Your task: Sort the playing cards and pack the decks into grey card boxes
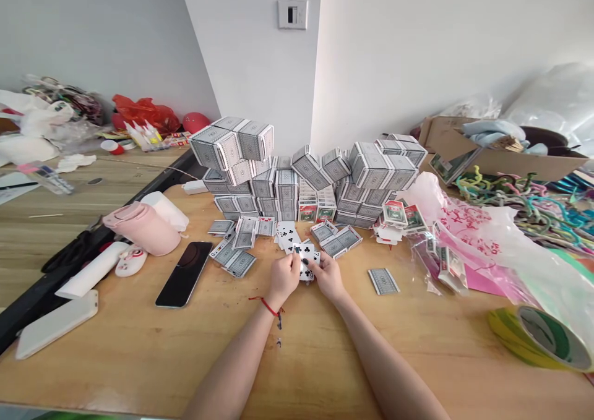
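Both my hands meet at the middle of the wooden table point(325, 358) and grip a small fan of playing cards point(305, 254), face up, with black clubs showing. My left hand point(283, 278), with a red string bracelet on its wrist, pinches the cards' left side. My right hand point(327, 276) closes on their right side. Just beyond the hands lie loose face-up cards point(286, 233) and several small grey-backed card decks point(239, 260). A single deck point(383, 281) lies to the right of my right hand.
A big pile of card boxes point(297, 172) stands against the wall. A black phone point(184, 273), a pink bottle point(142, 227) and white items lie left. Plastic bags point(468, 234), a cardboard box point(492, 154) and tape rolls point(541, 336) crowd the right.
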